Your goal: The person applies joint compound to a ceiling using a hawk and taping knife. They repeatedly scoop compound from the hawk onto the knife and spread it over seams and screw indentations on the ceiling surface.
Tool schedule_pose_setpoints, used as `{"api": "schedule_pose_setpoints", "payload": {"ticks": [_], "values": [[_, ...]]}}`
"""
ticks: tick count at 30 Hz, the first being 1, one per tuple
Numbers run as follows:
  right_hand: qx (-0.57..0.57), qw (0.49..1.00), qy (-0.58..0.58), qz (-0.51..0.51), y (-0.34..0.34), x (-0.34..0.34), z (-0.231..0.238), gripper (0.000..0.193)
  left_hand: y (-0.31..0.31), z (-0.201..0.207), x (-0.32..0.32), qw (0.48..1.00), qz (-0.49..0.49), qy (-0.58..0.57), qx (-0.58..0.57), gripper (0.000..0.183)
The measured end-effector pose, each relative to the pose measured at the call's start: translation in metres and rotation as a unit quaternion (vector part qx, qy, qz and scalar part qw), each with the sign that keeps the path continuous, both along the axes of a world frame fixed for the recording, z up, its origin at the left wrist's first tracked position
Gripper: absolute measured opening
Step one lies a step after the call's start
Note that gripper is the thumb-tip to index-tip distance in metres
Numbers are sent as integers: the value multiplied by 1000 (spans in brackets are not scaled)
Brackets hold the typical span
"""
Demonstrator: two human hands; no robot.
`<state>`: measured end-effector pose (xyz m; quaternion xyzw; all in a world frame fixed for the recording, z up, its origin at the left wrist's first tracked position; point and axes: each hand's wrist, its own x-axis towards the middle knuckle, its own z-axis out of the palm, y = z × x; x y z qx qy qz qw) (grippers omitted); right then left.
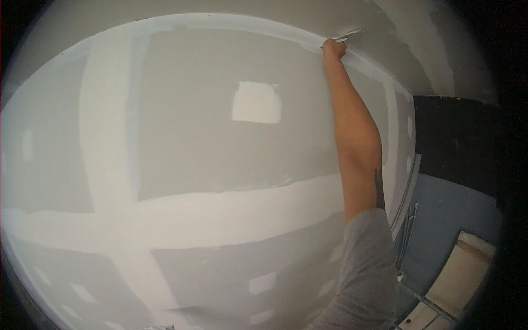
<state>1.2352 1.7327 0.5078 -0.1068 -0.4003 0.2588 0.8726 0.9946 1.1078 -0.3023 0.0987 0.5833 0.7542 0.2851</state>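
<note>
1. A thin, flat-bladed tool (348, 36) is held at the seam where the wall (203, 157) meets the ceiling (297, 14), in the upper right of the view.
2. The tool's visible long axis is slanted across the seam: its pale end is pointed up and to the right, over the ceiling side, while a short dark end is seen just left of the fist.
3. Its full outline is partly covered by the fingers and is small at this range, so it is probably a finishing knife, though this cannot be stated firmly.
4. The right hand (334, 50) is closed around the tool, with the fingers curled in.
5. The right forearm (357, 126) is stretched almost straight upward, and a grey sleeve (366, 264) is seen below the elbow's bend.
6. The left hand is out of view; how far it is opened, and what it holds, cannot be told.
7. The seam is lined by a white band (247, 23), which is met at the left by a broad vertical stripe (108, 126).
8. A white square patch (256, 102) is set on the wall, left of the forearm.
</note>
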Motion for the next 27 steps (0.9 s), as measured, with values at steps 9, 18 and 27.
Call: {"api": "schedule_pose_setpoints", "payload": {"ticks": [9,18,27], "values": [[5,1000,1,10,-72,-75,3,40,-46,-19,-54,999,12,28,18,31],[-28,998,6,49,-163,-183,24,34,-128,-10,-109,999,44,8,28,30],[-5,1000,22,10,-266,-243,5,27,-194,7,-163,998,60,9,20,29]]}}
